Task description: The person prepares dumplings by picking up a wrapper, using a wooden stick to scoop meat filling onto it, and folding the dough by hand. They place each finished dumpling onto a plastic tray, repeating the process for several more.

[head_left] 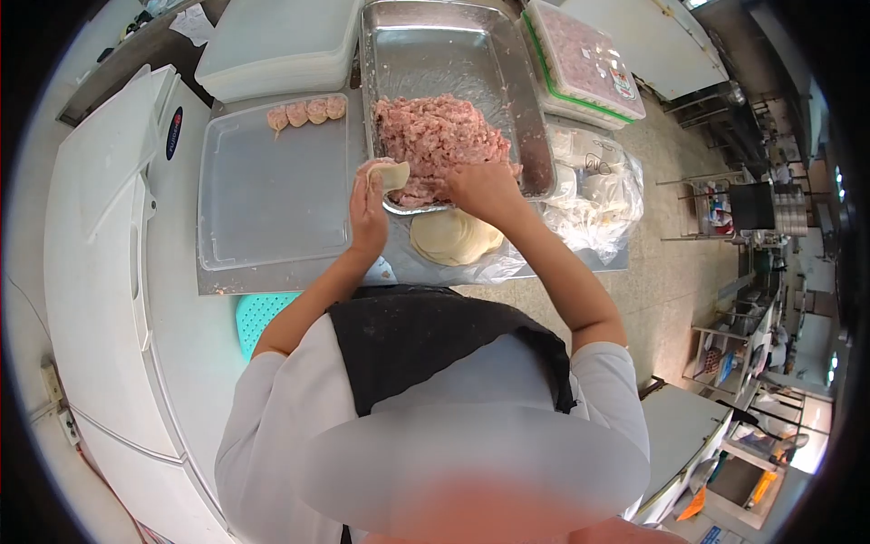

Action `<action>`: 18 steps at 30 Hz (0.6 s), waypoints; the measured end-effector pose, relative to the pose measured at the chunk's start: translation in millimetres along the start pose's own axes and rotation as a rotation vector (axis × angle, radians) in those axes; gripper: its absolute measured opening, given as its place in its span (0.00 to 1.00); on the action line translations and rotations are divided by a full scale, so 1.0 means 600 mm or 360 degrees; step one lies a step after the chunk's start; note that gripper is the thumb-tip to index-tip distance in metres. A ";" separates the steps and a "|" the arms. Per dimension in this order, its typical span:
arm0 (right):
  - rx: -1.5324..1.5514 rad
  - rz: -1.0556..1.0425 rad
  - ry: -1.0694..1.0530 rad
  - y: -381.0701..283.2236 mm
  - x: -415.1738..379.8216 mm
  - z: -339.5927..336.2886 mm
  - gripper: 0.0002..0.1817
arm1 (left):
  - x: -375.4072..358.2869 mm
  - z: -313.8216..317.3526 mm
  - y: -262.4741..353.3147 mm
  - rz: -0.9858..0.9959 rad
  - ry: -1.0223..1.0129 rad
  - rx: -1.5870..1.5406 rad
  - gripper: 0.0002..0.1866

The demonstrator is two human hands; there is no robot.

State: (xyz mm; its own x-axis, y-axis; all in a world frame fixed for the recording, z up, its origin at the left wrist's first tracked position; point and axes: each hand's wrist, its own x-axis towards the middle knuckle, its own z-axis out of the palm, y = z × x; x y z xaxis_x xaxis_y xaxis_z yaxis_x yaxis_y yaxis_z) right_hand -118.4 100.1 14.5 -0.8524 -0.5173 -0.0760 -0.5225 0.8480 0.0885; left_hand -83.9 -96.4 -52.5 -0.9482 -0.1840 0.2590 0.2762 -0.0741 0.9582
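Note:
My left hand (369,210) holds a round dough wrapper (391,175) at the left rim of the metal tray (547,154). Inside that tray lies a mound of minced meat (439,136). The fingers of my right hand (483,189) are pushed into the near side of the meat, their tips hidden. Below the tray sits a stack of round wrappers (453,238) on plastic film. A shallow plastic tray (272,195) on the left carries a short row of filled dumplings (308,112) along its far edge.
Stacked white trays (276,45) stand at the back left. A green-rimmed container of meat (589,59) and bagged wrapper packs (594,181) are on the right. A white fridge (104,218) is at the left, and a turquoise perforated stool (258,319) is under the table's near edge.

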 end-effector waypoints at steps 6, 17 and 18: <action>0.0166 -0.0126 -0.0225 0.026 -0.030 -0.014 0.16 | -0.004 0.014 -0.009 0.0075 0.0120 0.0093 0.15; 0.1850 0.0260 0.0078 0.120 -0.067 -0.007 0.18 | 0.063 0.050 0.037 -0.0624 0.0285 -0.0876 0.20; 0.1851 0.0253 0.0087 0.120 -0.067 -0.013 0.18 | 0.071 0.067 0.060 -0.0675 0.0113 -0.1154 0.21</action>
State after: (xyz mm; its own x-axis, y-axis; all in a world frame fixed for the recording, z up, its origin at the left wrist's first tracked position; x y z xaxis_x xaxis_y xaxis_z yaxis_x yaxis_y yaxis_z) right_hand -121.9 181.1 31.9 -0.9211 -0.3762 -0.1006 -0.1025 0.4835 -0.8693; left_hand -120.8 -67.6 -1.9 -0.9889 -0.0582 -0.1368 -0.0455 -0.7574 0.6513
